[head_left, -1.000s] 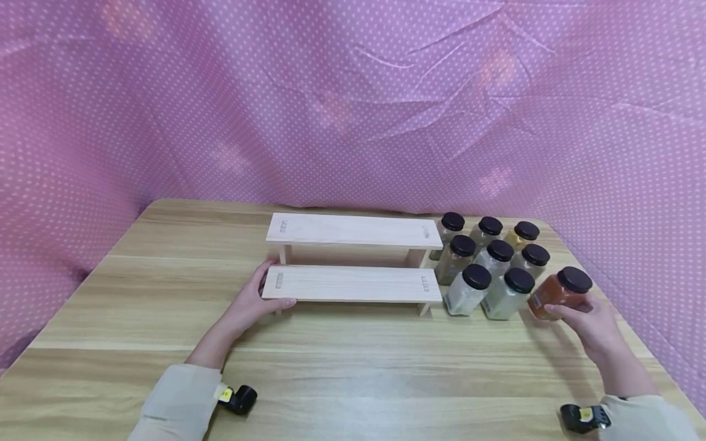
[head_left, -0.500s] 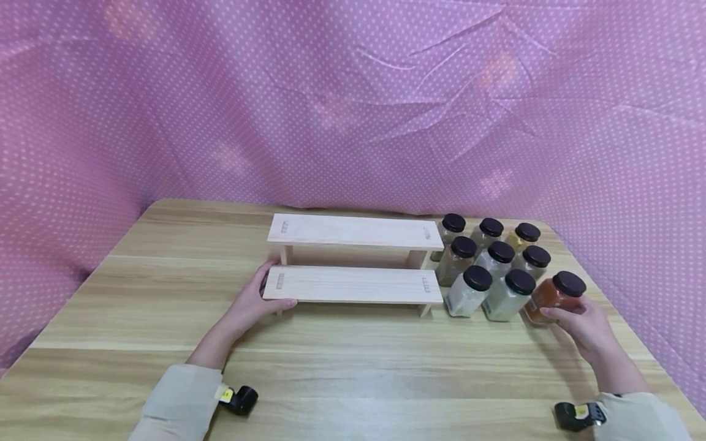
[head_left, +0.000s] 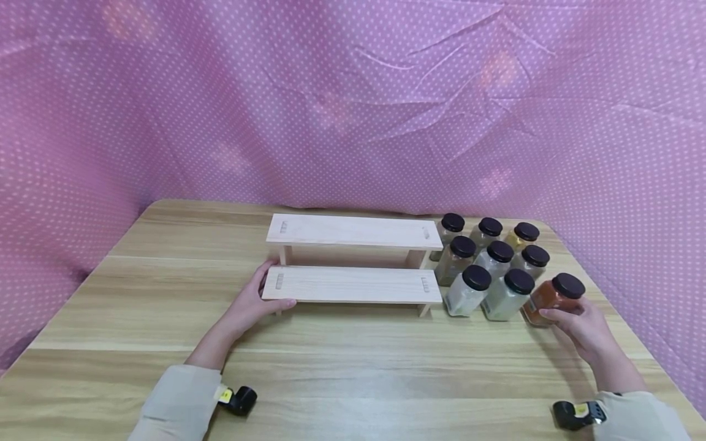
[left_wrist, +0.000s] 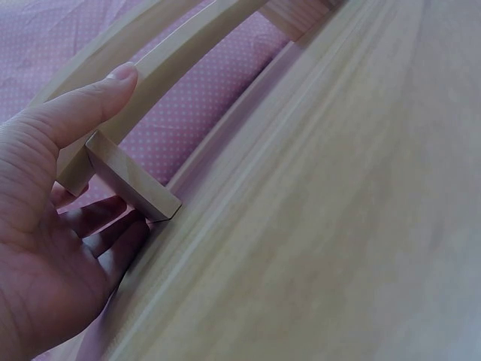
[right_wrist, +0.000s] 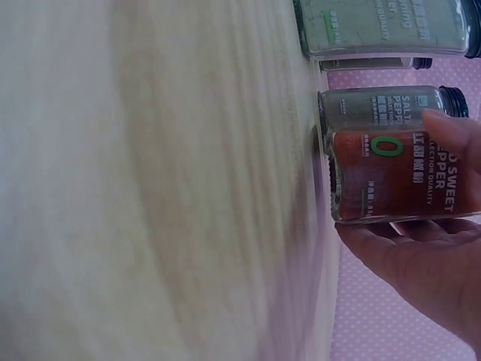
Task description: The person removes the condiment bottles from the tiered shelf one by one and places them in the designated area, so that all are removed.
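My left hand (head_left: 248, 308) grips the left end of a pale two-tier wooden shelf (head_left: 353, 284). In the left wrist view the thumb lies on the front edge of the lower board, and the fingers reach behind its short leg (left_wrist: 135, 180). At the far right, my right hand (head_left: 589, 331) holds a spice jar of red powder (head_left: 551, 300) with a black lid, thumb on the near side and fingers beneath or behind. Its label (right_wrist: 421, 169) reads "sweet pepper". The jar stands upright, close over the tabletop, beside a jar of pale green powder (head_left: 504, 300).
Several more black-lidded spice jars (head_left: 455, 263) stand in rows directly right of the shelf. A jar labelled salt and pepper (right_wrist: 361, 109) shows just behind the red one. Pink dotted cloth (head_left: 353, 110) hangs behind the wooden table (head_left: 353, 380).
The right hand has brought the red jar a little left and toward me, closer to the front row of jars. My left hand has kept its place on the shelf.
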`<state>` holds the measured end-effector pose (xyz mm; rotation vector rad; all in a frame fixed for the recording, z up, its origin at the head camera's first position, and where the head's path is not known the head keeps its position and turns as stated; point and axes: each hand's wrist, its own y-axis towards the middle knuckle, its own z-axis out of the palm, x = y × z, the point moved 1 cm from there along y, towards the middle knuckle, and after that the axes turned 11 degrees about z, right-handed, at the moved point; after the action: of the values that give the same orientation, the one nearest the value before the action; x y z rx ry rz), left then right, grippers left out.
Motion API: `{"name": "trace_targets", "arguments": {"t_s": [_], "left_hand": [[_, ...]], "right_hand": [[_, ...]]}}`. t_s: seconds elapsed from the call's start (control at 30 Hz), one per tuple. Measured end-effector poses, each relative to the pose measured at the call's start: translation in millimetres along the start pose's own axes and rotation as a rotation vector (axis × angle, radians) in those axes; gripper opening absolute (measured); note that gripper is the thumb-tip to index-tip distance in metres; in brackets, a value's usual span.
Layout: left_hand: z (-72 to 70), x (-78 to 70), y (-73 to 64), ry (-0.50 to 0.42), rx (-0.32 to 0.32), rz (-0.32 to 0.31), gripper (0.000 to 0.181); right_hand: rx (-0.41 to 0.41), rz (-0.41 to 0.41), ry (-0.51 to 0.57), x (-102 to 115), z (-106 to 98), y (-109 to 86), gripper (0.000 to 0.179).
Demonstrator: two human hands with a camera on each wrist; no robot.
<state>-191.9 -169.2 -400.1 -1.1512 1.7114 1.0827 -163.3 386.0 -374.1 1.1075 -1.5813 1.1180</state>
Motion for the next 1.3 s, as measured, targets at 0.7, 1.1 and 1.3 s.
{"name": "trace_targets", "arguments": {"t_s": [0.7, 1.1, 1.3], "left_hand": [[0.5, 0.9, 0.9, -0.001, -0.001, -0.004, 0.098], [1.0, -2.1, 0.5, -0.019, 0.001, 0.002, 0.096], [0.0, -4.2, -1.5, -0.038, 0.001, 0.0, 0.095]], "right_hand": [[0.05, -0.016, 0.034, -2.6, 1.4, 3.4, 0.034], [0.105, -0.046, 0.058, -3.2, 2.9, 4.1, 0.036], [0.116, -0.05, 0.007, -2.2, 3.2, 4.6, 0.039]]}}
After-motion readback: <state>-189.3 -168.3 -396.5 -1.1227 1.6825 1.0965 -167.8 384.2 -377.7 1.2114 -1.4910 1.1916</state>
